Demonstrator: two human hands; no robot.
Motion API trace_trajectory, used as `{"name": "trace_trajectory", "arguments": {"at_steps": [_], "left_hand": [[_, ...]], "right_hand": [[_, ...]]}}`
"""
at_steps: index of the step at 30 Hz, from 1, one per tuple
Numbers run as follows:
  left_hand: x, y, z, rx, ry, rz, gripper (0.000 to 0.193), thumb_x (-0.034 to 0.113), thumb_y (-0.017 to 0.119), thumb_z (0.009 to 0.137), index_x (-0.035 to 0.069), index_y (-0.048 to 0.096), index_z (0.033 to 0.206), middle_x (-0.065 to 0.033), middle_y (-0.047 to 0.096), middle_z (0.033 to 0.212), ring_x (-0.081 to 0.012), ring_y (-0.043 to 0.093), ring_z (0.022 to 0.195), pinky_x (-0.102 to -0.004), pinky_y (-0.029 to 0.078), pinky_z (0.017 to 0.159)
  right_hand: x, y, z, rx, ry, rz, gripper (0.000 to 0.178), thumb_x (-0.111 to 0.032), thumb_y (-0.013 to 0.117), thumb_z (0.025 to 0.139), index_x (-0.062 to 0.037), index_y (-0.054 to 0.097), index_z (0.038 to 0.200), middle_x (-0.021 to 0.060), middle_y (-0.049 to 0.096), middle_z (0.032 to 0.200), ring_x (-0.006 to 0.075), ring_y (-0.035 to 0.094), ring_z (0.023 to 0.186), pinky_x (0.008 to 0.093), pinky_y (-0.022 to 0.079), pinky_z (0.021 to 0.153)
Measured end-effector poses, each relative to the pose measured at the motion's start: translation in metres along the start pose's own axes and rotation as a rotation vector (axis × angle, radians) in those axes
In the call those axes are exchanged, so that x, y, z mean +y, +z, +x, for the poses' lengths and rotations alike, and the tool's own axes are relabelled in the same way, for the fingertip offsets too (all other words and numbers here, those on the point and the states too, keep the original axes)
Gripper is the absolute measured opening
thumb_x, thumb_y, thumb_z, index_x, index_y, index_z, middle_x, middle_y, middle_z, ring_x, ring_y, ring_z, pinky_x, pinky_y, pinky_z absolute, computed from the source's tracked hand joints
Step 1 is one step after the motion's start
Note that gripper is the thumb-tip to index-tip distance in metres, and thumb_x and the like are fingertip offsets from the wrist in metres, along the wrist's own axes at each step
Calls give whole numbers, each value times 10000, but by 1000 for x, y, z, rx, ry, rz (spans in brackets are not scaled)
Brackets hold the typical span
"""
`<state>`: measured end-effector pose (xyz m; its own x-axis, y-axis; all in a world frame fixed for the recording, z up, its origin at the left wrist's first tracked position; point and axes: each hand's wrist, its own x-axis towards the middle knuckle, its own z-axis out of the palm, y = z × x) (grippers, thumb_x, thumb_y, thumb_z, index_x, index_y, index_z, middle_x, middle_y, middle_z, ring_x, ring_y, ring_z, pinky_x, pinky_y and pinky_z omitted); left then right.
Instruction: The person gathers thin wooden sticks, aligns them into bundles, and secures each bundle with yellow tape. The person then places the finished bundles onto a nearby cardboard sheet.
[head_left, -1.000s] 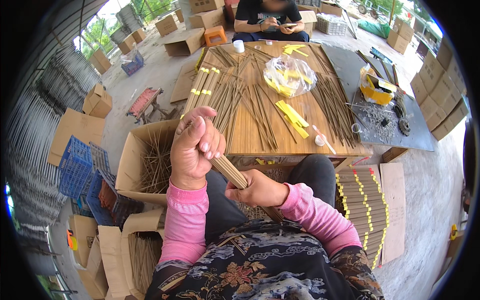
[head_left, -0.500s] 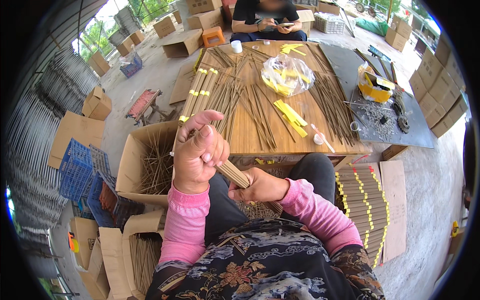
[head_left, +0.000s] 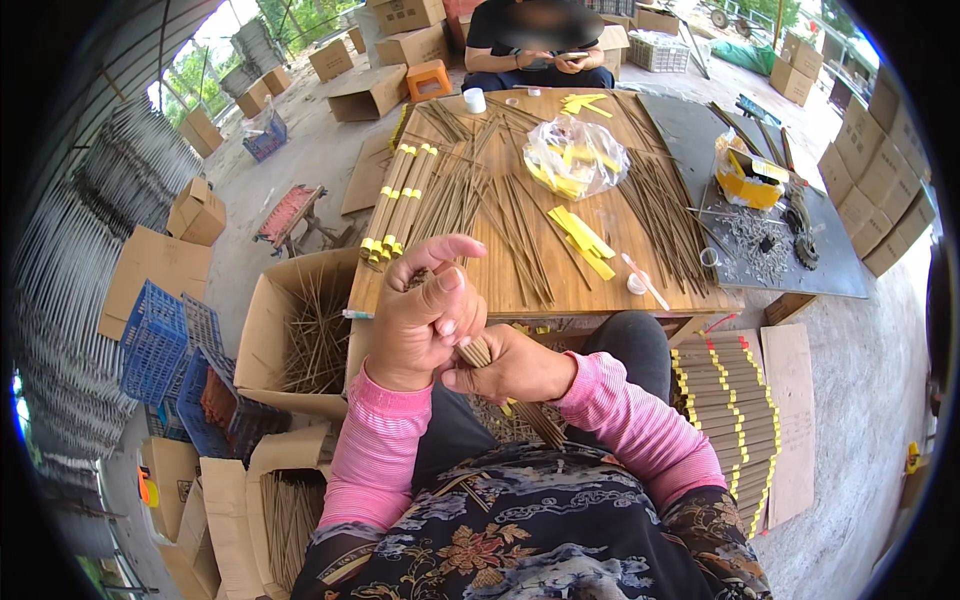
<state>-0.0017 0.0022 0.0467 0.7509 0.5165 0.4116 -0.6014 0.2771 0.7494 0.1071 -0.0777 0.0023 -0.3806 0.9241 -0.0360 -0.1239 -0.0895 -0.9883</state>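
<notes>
A bundle of thin brown incense sticks (head_left: 474, 352) slants across my lap, gripped by both hands. My left hand (head_left: 425, 318) wraps the upper part, its index finger curled over and the stick ends showing inside the curl. Close below it, my right hand (head_left: 520, 366) is closed round the bundle, thumb toward the left hand. The lower sticks fan out beneath the right hand. On the wooden table (head_left: 610, 296) ahead lie finished bundles (head_left: 402, 200) with yellow bands, loose sticks (head_left: 515, 240) and yellow paper strips (head_left: 583, 242).
Left of my knees stands a cardboard box (head_left: 262, 335) of sticks, near blue crates (head_left: 155, 335). Banded bundles (head_left: 725, 415) lie at my right. A plastic bag (head_left: 577, 155) of yellow strips sits on the table. Across it, a person (head_left: 540, 50) holds a phone.
My left hand has slid along the bundle toward my right hand, so less of it shows between them. Stick ends now show in the left hand, and more sticks emerge below the right.
</notes>
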Motion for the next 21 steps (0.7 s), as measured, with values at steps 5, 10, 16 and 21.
{"name": "trace_trajectory", "arguments": {"at_steps": [5, 10, 16, 21], "left_hand": [[10, -7, 8, -111, 101, 26, 469, 259, 509, 873, -51, 382, 1202, -8, 448, 526, -95, 414, 408, -242, 382, 421], [9, 3, 5, 138, 208, 58, 837, 594, 451, 799, -16, 214, 1323, -147, 557, 972, -227, 561, 856, -368, 447, 804], [-36, 14, -28, 350, 120, 660, 583, 258, 635, 804, -45, 341, 1207, -122, 561, 992, -170, 544, 906, -297, 420, 840], [-43, 26, -30, 507, 170, 497, 335, 112, 627, 815, -65, 476, 1055, -25, 587, 687, -84, 550, 612, -206, 449, 603]], "right_hand": [[17, 3, 10, 199, -379, -215, 99, -100, 593, 794, -20, 558, 840, 35, 532, 650, 89, 511, 607, 239, 443, 562], [18, 2, 8, 361, -361, -230, 111, -74, 591, 775, 1, 562, 850, 65, 567, 679, 87, 515, 654, 267, 452, 608], [35, 1, 14, 547, -529, -535, 200, -51, 587, 720, -4, 564, 913, 221, 593, 798, 392, 579, 730, 383, 486, 609], [42, 8, 9, 551, -576, -620, 249, -50, 604, 704, -35, 561, 949, 169, 603, 841, 339, 598, 761, 366, 488, 646]]}}
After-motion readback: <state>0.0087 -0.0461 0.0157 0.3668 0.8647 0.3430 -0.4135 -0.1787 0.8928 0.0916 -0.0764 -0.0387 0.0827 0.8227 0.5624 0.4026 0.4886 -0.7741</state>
